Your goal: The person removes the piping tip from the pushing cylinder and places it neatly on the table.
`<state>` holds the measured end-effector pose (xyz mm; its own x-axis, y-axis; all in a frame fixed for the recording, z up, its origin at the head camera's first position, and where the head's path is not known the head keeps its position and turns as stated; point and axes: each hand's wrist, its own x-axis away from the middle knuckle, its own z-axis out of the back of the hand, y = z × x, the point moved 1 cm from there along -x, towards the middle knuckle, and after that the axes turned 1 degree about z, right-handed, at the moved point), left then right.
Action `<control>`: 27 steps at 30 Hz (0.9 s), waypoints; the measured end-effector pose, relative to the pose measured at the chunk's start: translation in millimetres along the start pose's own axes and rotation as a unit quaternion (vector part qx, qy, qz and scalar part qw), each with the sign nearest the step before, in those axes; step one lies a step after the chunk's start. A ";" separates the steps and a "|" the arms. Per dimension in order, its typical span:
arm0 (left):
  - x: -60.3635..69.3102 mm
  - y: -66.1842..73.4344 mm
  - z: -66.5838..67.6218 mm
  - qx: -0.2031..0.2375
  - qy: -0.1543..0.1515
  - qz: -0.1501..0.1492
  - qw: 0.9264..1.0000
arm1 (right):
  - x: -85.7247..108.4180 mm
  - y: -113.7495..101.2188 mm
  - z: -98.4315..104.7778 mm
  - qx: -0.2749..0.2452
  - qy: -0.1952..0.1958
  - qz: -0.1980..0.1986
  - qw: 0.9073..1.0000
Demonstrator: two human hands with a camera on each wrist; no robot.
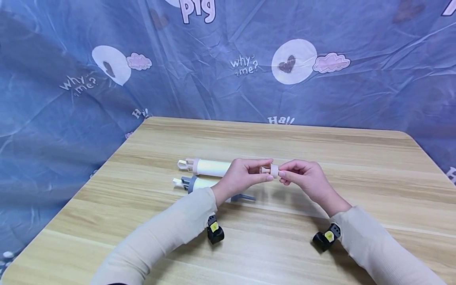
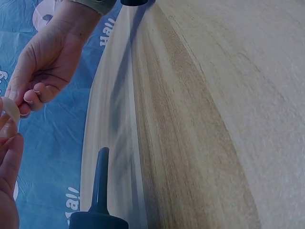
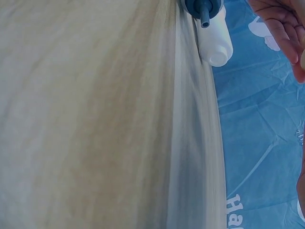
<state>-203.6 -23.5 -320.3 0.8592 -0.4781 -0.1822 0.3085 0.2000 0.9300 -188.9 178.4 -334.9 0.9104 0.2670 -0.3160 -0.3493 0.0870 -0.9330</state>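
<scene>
Above the table, the left hand pinches a small pale pink cap-like part between thumb and fingers, from its left side. From the right, the right hand pinches the other end of the same part. The part lies sideways, with a small open frame toward the left palm. In the left wrist view the right hand holds the rim of the pale part, which is cut off by the frame's edge. Part of the left hand shows in the right wrist view, its grip mostly out of frame.
Left of the hands, a white tube with a pink collar lies on the wooden table. Nearer, partly under the left forearm, lies a white tube with a grey-blue collar and a thin nozzle. A blue printed cloth hangs behind.
</scene>
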 end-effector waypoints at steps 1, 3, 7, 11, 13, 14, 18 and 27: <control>0.1 0.0 -0.2 -0.003 0.000 0.000 1.000 | 0.2 0.0 -0.1 0.000 0.001 0.000 1.000; 0.5 0.3 -0.6 -0.008 0.002 0.000 1.000 | 0.6 0.2 -0.2 0.002 0.002 -0.002 1.000; 0.7 -0.6 -1.2 -0.010 0.007 0.001 1.000 | 1.8 0.9 0.2 0.018 0.005 -0.009 1.000; 0.8 -0.8 -1.8 -0.011 0.011 0.002 1.000 | 2.6 1.5 0.5 0.038 0.012 -0.009 0.999; 0.8 -0.6 -2.0 -0.012 0.013 0.001 1.000 | 2.5 1.8 0.0 0.038 0.015 -0.001 0.999; 0.8 -0.3 -2.2 -0.011 0.014 0.000 1.000 | 2.4 2.0 -0.4 0.033 0.012 0.004 0.999; 0.9 0.2 -3.0 -0.003 0.015 -0.003 1.000 | 3.0 1.6 -2.5 0.004 -0.020 0.030 0.999; 0.9 -2.8 -5.6 -0.001 0.015 -0.003 1.000 | 5.0 -0.5 -6.3 0.004 -0.033 0.019 0.999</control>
<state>-201.4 -19.7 -324.9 0.8692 -0.4536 -0.1966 0.3142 0.1998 0.9281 -182.8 173.6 -337.1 0.8802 0.3322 -0.3390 -0.3854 0.0836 -0.9190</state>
